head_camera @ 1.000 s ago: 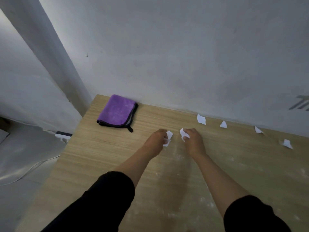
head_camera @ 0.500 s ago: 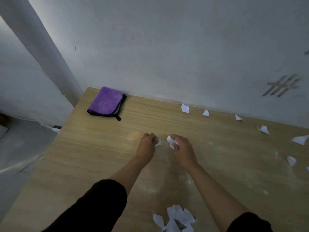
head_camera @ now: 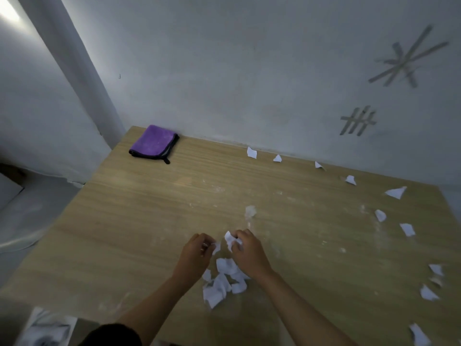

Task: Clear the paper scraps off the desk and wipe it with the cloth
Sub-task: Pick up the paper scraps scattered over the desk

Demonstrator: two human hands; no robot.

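Hands meet over the middle of a pale wooden surface (head_camera: 124, 233). My left hand (head_camera: 195, 254) is curled with its fingertips pinching a small white paper scrap (head_camera: 216, 247). My right hand (head_camera: 249, 253), just beside it at three o'clock, grips a crumpled scrap (head_camera: 229, 239) between thumb and fingers. Directly beneath both hands, toward six o'clock, lies a gathered pile of scraps (head_camera: 222, 280). More loose scraps (head_camera: 251, 152) trail along the wall from twelve o'clock round to four o'clock at the surface's right edge. A folded purple cloth (head_camera: 153, 144) with dark trim rests at eleven o'clock in the far left corner, well apart from my hands. Whitish smudges mark the wood.
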